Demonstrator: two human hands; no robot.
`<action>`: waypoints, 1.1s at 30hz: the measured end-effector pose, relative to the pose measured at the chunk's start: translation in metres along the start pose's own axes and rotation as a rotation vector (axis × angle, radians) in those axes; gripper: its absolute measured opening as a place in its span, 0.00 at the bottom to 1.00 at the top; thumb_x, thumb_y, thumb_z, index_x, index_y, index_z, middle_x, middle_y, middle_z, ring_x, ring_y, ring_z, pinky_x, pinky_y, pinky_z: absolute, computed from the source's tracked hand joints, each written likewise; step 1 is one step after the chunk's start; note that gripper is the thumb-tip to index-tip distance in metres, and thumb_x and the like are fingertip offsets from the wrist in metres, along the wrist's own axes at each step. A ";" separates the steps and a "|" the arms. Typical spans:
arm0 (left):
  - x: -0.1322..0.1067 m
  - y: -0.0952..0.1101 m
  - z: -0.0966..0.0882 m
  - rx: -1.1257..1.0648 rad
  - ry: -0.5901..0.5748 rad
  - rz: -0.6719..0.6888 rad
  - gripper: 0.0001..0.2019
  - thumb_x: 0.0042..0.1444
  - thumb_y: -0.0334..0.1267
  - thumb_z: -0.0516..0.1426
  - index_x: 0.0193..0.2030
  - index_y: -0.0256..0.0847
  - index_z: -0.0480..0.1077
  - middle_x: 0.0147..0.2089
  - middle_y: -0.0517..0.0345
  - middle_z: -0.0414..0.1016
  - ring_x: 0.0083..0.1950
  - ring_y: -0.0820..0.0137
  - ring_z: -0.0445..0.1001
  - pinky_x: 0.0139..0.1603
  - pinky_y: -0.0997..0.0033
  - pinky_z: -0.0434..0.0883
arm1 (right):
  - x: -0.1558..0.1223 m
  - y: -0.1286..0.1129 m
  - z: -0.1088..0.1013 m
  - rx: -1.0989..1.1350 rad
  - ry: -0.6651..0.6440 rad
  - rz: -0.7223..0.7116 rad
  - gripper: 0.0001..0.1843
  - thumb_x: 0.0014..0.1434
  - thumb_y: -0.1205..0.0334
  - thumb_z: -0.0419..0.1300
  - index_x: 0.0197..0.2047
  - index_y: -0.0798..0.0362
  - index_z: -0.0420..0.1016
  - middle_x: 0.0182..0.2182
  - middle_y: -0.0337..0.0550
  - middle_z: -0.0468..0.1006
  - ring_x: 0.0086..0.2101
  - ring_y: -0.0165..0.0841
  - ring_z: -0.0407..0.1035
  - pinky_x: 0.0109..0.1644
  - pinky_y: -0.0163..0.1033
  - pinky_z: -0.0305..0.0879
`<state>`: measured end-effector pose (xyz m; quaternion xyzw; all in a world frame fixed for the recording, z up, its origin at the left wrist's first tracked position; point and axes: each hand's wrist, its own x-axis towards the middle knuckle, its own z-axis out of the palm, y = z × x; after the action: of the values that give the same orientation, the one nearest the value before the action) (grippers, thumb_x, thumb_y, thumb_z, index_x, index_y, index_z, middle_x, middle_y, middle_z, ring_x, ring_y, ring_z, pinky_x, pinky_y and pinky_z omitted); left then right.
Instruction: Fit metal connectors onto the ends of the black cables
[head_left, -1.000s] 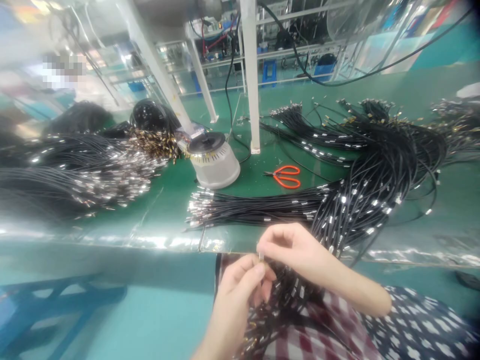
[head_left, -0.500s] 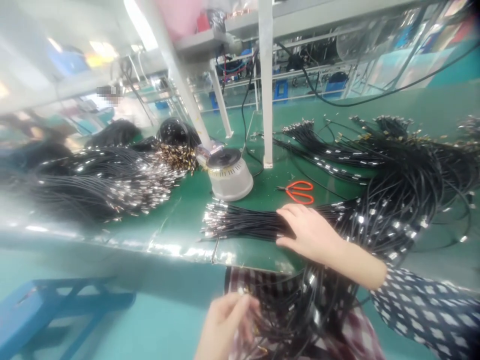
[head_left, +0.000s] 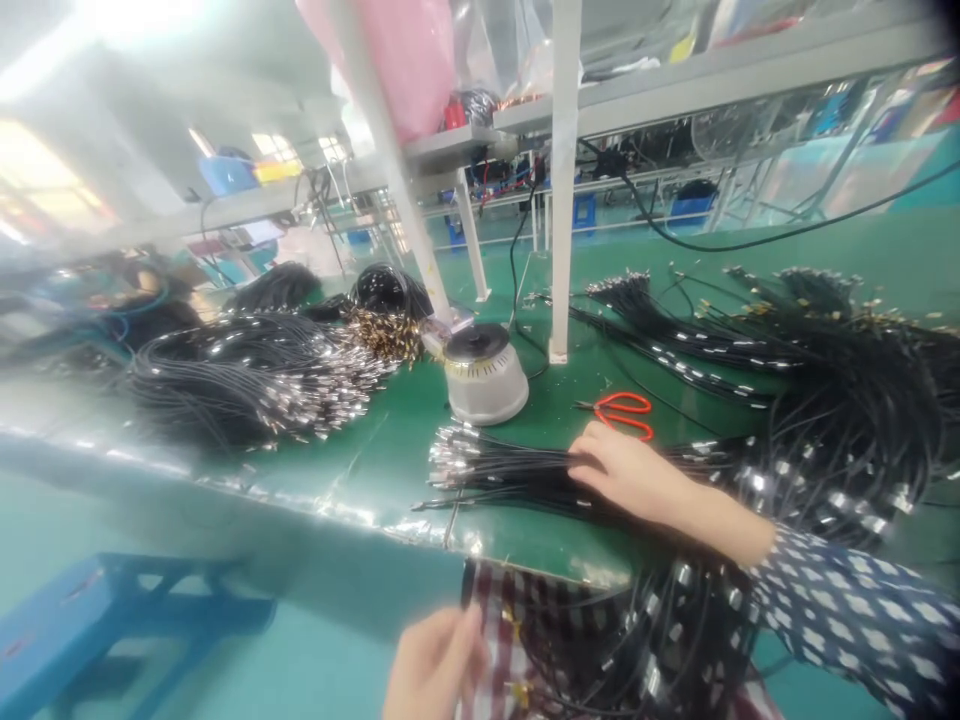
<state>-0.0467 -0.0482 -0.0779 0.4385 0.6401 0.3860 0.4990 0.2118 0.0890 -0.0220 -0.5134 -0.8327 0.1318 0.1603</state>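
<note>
A bundle of black cables [head_left: 517, 465] with silvery ends lies along the front of the green table. My right hand [head_left: 622, 465] rests over this bundle from above, its fingers curled down onto the cables. My left hand [head_left: 439, 655] is low, in front of the table edge beside the checked cloth on my lap. Its thumb and fingers are drawn together and a little blurred; I cannot make out anything in them. More black cables [head_left: 652, 630] hang over the edge onto my lap, some with gold-coloured ends. Red-handled scissors [head_left: 624, 405] lie just behind my right hand.
A white round device with a dark top [head_left: 487, 390] stands behind the bundle, near white shelf posts [head_left: 561, 200]. Large cable heaps lie left [head_left: 247, 370] and right [head_left: 855, 400]. A blue stool [head_left: 142, 610] is on the floor at left. A black cord [head_left: 720, 245] hangs behind.
The view has shifted, so the table items appear lower and farther right. My right hand's fingers, spread over the bundle before, are now more curled. A few cables lie apart at its near side.
</note>
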 end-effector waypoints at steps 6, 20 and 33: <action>0.007 0.004 0.018 -0.048 -0.084 0.006 0.29 0.46 0.66 0.57 0.15 0.38 0.67 0.14 0.58 0.65 0.15 0.74 0.60 0.19 0.73 0.56 | -0.008 -0.002 -0.021 0.173 0.006 0.023 0.07 0.65 0.62 0.49 0.39 0.50 0.68 0.29 0.38 0.76 0.31 0.34 0.72 0.36 0.39 0.67; 0.052 0.066 0.058 0.353 -0.127 0.643 0.16 0.64 0.37 0.48 0.55 0.39 0.67 0.53 0.43 0.75 0.52 0.61 0.74 0.50 0.60 0.72 | -0.022 0.000 -0.025 0.791 0.215 0.131 0.15 0.62 0.49 0.55 0.38 0.53 0.71 0.32 0.40 0.73 0.34 0.34 0.66 0.41 0.38 0.64; 0.108 0.062 0.125 0.964 -0.037 0.883 0.24 0.61 0.40 0.54 0.65 0.44 0.62 0.64 0.40 0.68 0.64 0.51 0.64 0.63 0.38 0.57 | -0.025 0.023 -0.084 0.948 0.453 0.078 0.17 0.60 0.45 0.58 0.38 0.51 0.71 0.22 0.34 0.59 0.23 0.28 0.53 0.26 0.34 0.51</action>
<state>0.0735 0.0806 -0.0779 0.8414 0.4924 0.2168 0.0518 0.2750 0.0816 0.0429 -0.4308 -0.6062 0.3856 0.5461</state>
